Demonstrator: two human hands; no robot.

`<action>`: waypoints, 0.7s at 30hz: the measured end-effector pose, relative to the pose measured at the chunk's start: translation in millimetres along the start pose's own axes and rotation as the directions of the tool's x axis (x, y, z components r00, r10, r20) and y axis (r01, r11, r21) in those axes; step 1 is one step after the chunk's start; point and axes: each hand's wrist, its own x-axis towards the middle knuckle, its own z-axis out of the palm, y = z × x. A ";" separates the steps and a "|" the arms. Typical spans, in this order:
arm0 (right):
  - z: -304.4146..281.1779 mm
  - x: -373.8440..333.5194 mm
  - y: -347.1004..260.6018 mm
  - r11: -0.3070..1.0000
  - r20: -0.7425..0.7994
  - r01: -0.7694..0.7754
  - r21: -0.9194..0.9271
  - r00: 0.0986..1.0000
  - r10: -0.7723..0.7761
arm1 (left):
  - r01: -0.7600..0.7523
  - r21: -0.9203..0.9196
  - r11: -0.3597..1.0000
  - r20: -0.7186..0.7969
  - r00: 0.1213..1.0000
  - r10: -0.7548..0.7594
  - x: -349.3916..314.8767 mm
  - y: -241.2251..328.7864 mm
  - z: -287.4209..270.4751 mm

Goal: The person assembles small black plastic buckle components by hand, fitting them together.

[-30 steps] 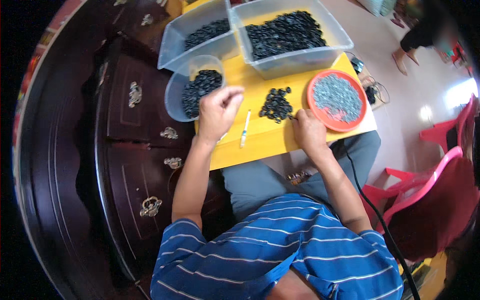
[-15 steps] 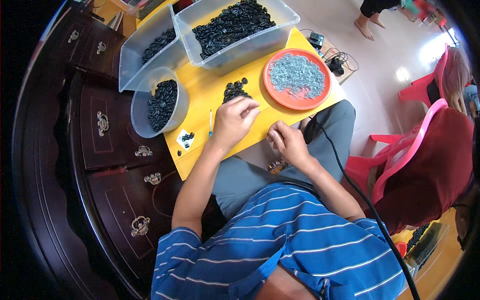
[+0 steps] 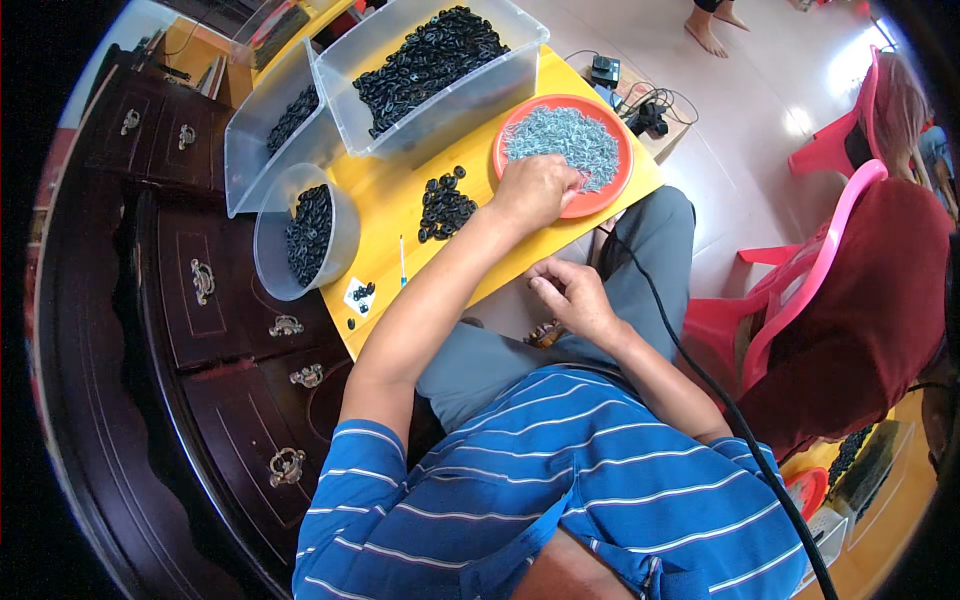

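Observation:
My left hand (image 3: pixel 535 190) reaches over the near side of an orange-red plate (image 3: pixel 583 205) heaped with small silvery screw-like pieces (image 3: pixel 570 138). Its fingers are drawn together and dip among those pieces; whatever they grip is hidden. By the table's near edge, my right hand (image 3: pixel 575 298) has its fingers curled and the thumb against them; anything inside is too small to make out. Left of the plate lies a loose pile of small black oval plastic parts (image 3: pixel 446 207). A thin screwdriver-like tool with a blue end (image 3: pixel 403 262) lies beyond my left forearm.
Two clear bins, one large (image 3: pixel 440 105) and one narrow (image 3: pixel 255 150), and a round tub (image 3: pixel 345 235) hold black parts along the table's far left. A white card (image 3: pixel 357 296) bears several more. Dark drawers (image 3: pixel 200 275) stand left, pink chairs (image 3: pixel 790 290) right. A black cable (image 3: pixel 690 360) crosses my leg.
My left hand has moved right, from the pile of black parts to the plate of silvery pieces. My right hand stays near the table edge, its thumb shifted slightly. The view has shifted a little.

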 end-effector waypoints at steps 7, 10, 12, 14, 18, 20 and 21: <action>-4.7 1.1 2.5 0.995 0.025 -0.087 0.045 0.996 0.086 | -0.045 0.101 0.994 0.168 0.985 0.028 16.7 -1.4 4.5; -4.5 2.0 1.4 0.994 0.028 -0.086 0.062 0.996 0.084 | -0.086 0.155 0.984 0.207 0.977 0.053 22.4 -1.7 5.2; -3.7 2.2 2.4 0.995 0.028 -0.076 0.071 0.997 0.075 | -0.105 0.179 0.978 0.203 0.977 0.068 21.6 -3.8 4.7; -2.9 2.3 8.8 0.982 0.016 -0.076 0.170 0.997 0.074 | -0.098 0.169 0.981 0.214 0.975 0.060 23.1 -2.1 0.5; -2.6 3.0 18.5 0.962 -0.005 -0.118 0.247 0.992 0.123 | -0.112 0.056 0.992 0.039 0.993 0.109 9.6 -4.8 -7.0; -4.6 5.6 20.6 0.916 -0.011 -0.139 0.376 0.988 0.155 | -0.107 -0.071 0.992 -0.036 0.994 0.104 2.4 -1.6 -15.7; -5.8 6.8 21.8 0.887 0.001 -0.151 0.435 0.986 0.167 | -0.104 -0.070 0.992 -0.036 0.994 0.102 -1.4 0.3 -19.4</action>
